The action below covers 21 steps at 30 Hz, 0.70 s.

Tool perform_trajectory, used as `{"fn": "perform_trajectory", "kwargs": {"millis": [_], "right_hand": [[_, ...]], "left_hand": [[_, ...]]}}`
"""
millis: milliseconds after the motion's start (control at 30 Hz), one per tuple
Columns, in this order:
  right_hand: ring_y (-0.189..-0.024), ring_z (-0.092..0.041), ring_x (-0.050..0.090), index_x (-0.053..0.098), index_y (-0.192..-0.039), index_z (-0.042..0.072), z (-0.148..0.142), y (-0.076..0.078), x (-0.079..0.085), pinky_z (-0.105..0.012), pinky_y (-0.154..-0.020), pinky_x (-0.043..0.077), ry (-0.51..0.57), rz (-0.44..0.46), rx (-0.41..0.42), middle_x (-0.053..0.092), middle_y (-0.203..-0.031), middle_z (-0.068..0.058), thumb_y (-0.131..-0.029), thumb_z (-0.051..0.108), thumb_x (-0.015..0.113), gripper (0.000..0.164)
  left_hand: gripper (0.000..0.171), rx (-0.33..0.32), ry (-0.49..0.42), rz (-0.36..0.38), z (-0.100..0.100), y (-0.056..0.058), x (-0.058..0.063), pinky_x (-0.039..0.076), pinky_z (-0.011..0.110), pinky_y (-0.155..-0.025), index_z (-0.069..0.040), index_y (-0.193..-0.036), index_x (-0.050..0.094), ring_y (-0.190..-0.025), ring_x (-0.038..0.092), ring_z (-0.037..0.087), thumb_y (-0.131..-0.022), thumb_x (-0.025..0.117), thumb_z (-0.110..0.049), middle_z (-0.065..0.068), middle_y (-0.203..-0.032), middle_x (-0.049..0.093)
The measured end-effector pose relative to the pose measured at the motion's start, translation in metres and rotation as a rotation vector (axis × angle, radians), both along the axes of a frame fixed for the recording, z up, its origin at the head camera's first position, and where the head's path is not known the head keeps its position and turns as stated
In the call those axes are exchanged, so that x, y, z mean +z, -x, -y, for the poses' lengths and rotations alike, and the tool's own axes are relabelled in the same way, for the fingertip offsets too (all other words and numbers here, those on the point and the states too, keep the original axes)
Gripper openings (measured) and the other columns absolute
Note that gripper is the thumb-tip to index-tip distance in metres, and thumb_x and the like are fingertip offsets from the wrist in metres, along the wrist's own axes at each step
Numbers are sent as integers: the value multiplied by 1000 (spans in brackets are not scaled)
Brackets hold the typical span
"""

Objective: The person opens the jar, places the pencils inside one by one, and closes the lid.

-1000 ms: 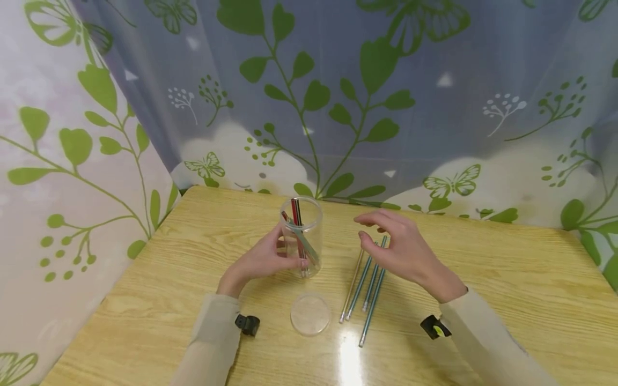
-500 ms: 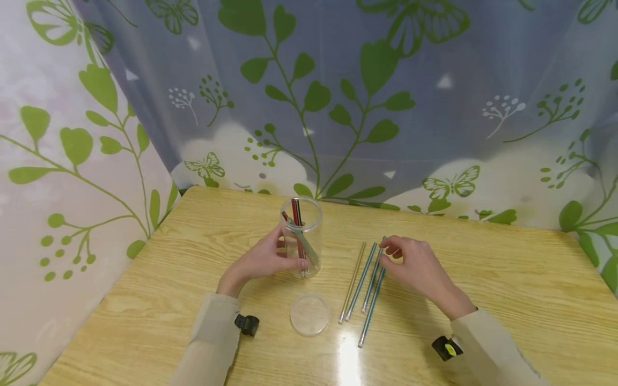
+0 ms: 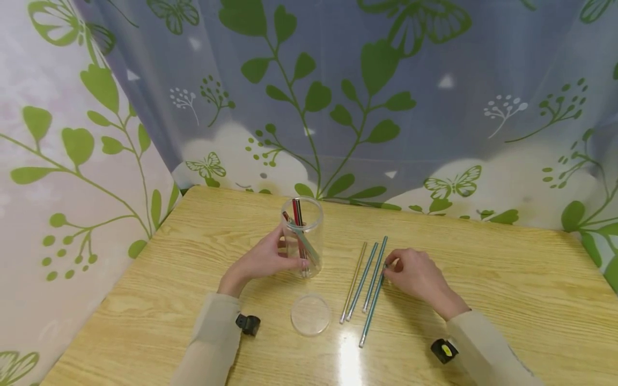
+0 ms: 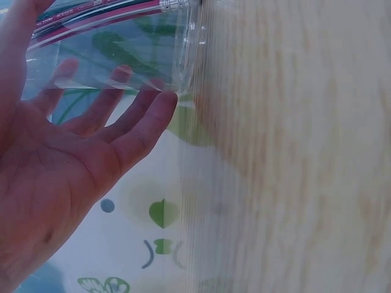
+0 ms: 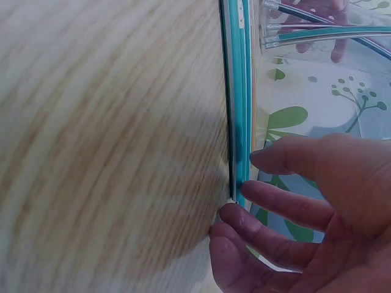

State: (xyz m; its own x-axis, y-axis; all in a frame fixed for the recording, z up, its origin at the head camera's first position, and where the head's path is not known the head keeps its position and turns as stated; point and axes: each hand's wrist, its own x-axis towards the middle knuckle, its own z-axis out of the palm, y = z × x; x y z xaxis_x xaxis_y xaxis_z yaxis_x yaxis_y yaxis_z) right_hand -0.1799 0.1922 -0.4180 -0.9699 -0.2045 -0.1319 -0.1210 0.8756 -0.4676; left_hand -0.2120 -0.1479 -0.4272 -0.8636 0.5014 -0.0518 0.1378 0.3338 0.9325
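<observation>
Teal pencil, on table: long axis slanting away rightward, eraser end toward the person; right hand at its shaft, pinch unclear. Clear jar, upright, gripped by left hand.

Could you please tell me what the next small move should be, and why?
Probably, the right hand should firm its grip on the teal pencil lying closest to it and lift slightly: it is at that pencil's far end, though whether it is pinching is unclear. The left hand holds the jar, which is open with pencils inside.
</observation>
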Motion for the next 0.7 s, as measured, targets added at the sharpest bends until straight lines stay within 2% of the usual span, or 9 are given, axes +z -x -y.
{"fn": "perform_trajectory", "kwargs": {"millis": [333,700], "right_hand": [[-64,-16,57,71,-105,4,1,2,-1,-28,-49,44,-6,23,-39,71,-85,-6,-93,24,72,23],[-69,-18,56,70,-104,4,6,10,-2,-29,-53,42,-47,61,-78,72,-88,-7,-91,30,75,30]], "left_hand": [[76,-6,-6,4,0,0,-1,53,46,-108,-37,-148,39,-131,56,29,-87,84,-27,4,-137,56],[77,4,-8,7,1,1,-3,52,46,-110,-40,-148,39,-133,54,28,-87,84,-27,2,-139,55]]}}
